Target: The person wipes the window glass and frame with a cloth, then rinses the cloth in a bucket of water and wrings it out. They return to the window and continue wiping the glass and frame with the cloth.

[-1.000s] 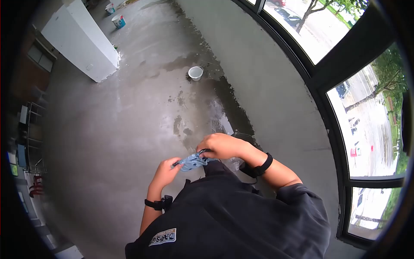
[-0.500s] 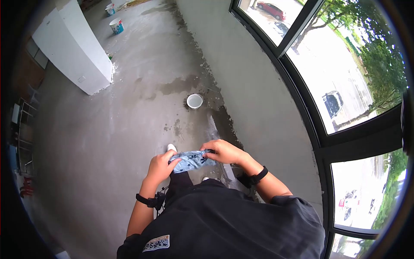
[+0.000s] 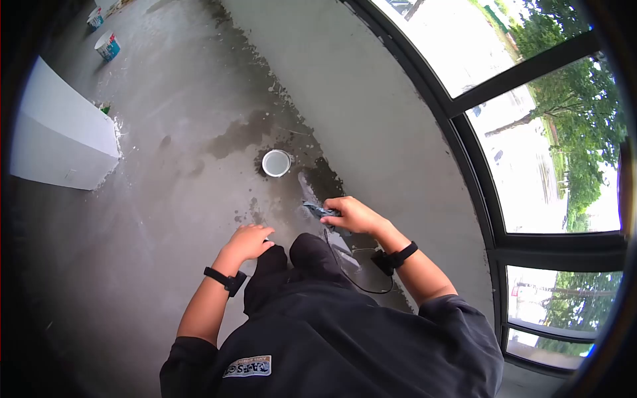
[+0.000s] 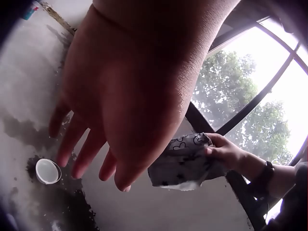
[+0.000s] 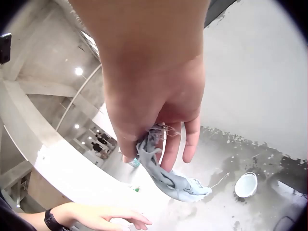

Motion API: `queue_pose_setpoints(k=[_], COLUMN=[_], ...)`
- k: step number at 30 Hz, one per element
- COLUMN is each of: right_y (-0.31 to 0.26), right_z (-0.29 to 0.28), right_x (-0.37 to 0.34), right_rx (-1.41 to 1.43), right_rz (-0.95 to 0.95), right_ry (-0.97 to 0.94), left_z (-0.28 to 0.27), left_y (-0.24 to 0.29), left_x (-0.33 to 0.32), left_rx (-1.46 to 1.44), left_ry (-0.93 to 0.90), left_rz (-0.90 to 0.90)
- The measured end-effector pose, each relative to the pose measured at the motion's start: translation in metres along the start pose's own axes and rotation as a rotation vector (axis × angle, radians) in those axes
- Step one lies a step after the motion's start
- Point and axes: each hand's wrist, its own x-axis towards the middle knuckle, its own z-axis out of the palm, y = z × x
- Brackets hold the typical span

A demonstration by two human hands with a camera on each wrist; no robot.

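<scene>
A light blue cloth with dark stars and outlines is pinched between the thumb and fingers of my right hand. In the right wrist view the cloth hangs below the fingers, with loose threads at its frayed edge. My left hand holds nothing and is over the left knee in the head view. Its fingers are spread and nearly straight in the left wrist view, with the cloth beyond the thumb.
A white bucket stands ahead on wet concrete floor. A low grey wall and dark-framed windows run along the right. At the left is a white pillar, with a paint bucket farther off.
Both hands held the cloth stretched between them; the left has let go and moved apart from it. My right hand keeps the cloth, which now hangs bunched. The head view has shifted.
</scene>
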Motion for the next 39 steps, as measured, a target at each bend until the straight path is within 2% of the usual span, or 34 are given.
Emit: queue_pose_setpoints(k=[3, 5, 7, 8, 9, 11, 13, 14, 17, 20, 23, 25, 27, 30, 33, 37, 39], right_y=[0.035, 0.077, 0.11, 0.128, 0.153, 0.19, 0.224, 0.243, 0.289, 0.338, 0.397, 0.43, 0.463, 0.505, 0.551, 0.583, 0.59], right_z=[-0.01, -0.006, -0.003, -0.001, 0.006, 0.018, 0.033, 0.04, 0.064, 0.092, 0.135, 0.16, 0.19, 0.227, 0.272, 0.328, 0.35], right_x=[0.054, 0.095, 0.138, 0.161, 0.183, 0.23, 0.265, 0.285, 0.334, 0.379, 0.412, 0.436, 0.458, 0.485, 0.507, 0.528, 0.538], right_rx=[-0.003, 0.015, -0.093, -0.122, -0.173, -0.163, -0.141, -0.14, -0.133, -0.136, -0.14, -0.172, -0.165, -0.148, -0.183, -0.237, -0.409], right_rz=[0.04, 0.046, 0.137, 0.212, 0.208, 0.292, 0.329, 0.372, 0.444, 0.48, 0.507, 0.512, 0.535, 0.526, 0.503, 0.467, 0.381], right_ry=[0.023, 0.053, 0.084, 0.066, 0.081, 0.045, 0.021, 0.013, -0.013, -0.06, -0.141, -0.12, -0.138, -0.051, -0.04, -0.091, -0.153], left_z=[-0.026, -0.031, -0.03, -0.03, -0.032, -0.053, -0.061, -0.06, -0.057, -0.056, -0.04, -0.026, -0.006, 0.034, 0.064, 0.087, 0.091], left_y=[-0.027, -0.045, -0.063, -0.074, -0.084, -0.095, -0.108, -0.115, -0.15, -0.183, -0.209, -0.226, -0.242, -0.272, -0.289, -0.307, -0.313], left_x=[0.034, 0.055, 0.075, 0.083, 0.09, 0.103, 0.12, 0.127, 0.152, 0.187, 0.224, 0.249, 0.272, 0.3, 0.311, 0.306, 0.304], left_rx=[0.057, 0.013, -0.018, -0.072, -0.123, -0.198, -0.397, -0.453, -0.519, -0.439, -0.45, -0.509, -0.575, -0.629, -0.667, -0.698, -0.728], left_ry=[-0.148, -0.112, -0.141, -0.132, -0.125, -0.11, 0.172, 0.24, 0.222, 0.174, 0.127, 0.097, 0.098, 0.101, 0.08, 0.043, -0.008], left_rz=[-0.078, -0.096, -0.14, -0.091, -0.045, -0.122, -0.26, -0.313, -0.465, -0.416, -0.411, -0.438, -0.38, -0.312, -0.318, -0.31, -0.336])
